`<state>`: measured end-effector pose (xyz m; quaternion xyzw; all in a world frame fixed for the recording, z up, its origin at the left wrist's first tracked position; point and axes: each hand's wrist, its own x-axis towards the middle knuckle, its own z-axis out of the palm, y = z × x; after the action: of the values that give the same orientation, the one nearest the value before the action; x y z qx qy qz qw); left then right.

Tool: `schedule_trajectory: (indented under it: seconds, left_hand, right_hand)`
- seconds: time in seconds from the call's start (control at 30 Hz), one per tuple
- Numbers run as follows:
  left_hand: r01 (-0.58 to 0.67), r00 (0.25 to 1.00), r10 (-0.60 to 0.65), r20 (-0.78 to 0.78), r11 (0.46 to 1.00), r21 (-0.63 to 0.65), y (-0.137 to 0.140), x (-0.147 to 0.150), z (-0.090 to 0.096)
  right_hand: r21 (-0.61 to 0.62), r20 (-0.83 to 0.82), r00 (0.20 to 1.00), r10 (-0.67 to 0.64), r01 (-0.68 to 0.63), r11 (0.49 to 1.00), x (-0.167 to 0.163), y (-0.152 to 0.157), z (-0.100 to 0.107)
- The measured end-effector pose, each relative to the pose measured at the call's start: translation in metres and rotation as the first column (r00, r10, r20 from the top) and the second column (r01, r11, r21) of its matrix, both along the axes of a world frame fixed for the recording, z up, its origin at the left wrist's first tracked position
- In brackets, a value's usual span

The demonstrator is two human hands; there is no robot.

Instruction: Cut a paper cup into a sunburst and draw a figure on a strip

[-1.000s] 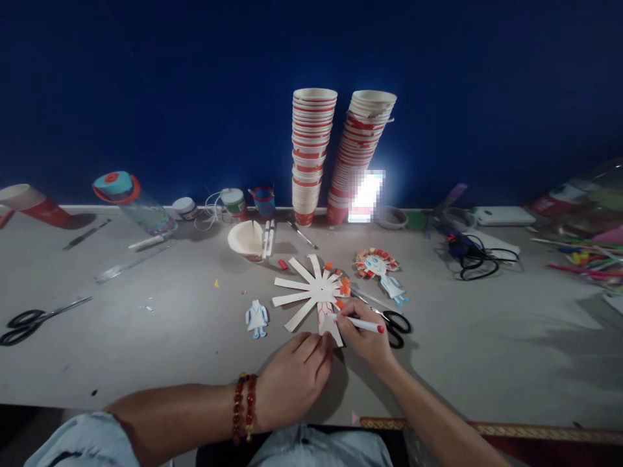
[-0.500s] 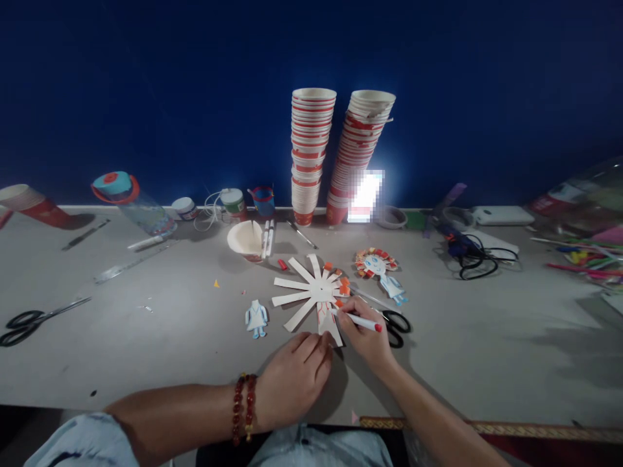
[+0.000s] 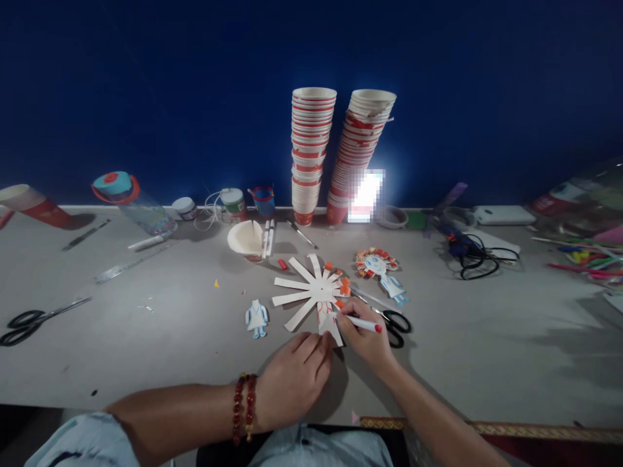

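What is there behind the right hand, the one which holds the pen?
Black-handled scissors lie partly behind the right hand: the finger loops and some metal show past it. The rest of the scissors, and whatever lies under the palm, are covered.

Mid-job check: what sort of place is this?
Probably a craft table: the right hand holds a marker at a splayed paper cutout, scissors lie to either side, and two tall stacks of paper cups stand behind.

Light blue shirt (image 3: pixel 324 449), creased left sleeve (image 3: pixel 85 441), two bracelets (image 3: pixel 251 399) of dark red and gold beads
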<state>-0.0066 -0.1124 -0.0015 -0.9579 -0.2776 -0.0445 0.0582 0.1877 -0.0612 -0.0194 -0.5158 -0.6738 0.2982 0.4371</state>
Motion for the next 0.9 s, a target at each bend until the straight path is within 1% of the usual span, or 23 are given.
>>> schedule_trajectory:
  seconds: [0.17, 0.53, 0.9]
  left_hand:
    - [-0.003, 1.000, 0.003, 0.005, 1.000, -0.004, -0.0006, 0.0004, 0.0006]
    - [-0.002, 1.000, 0.002, 0.012, 1.000, -0.012, -0.0007, 0.0009, 0.0010]
    - [0.000, 1.000, 0.000, 0.006, 1.000, -0.004, -0.0007, 0.0001, 0.0006]
  right_hand:
    - [0.003, 0.007, 1.000, 0.015, -0.015, 1.000, 0.0008, -0.0007, -0.0021]
    - [0.006, 0.007, 1.000, 0.017, -0.017, 1.000, 0.0005, -0.0010, 0.0005]
    - [-0.022, 0.033, 0.999, 0.031, -0.030, 0.999, 0.0000, -0.0009, 0.0021]
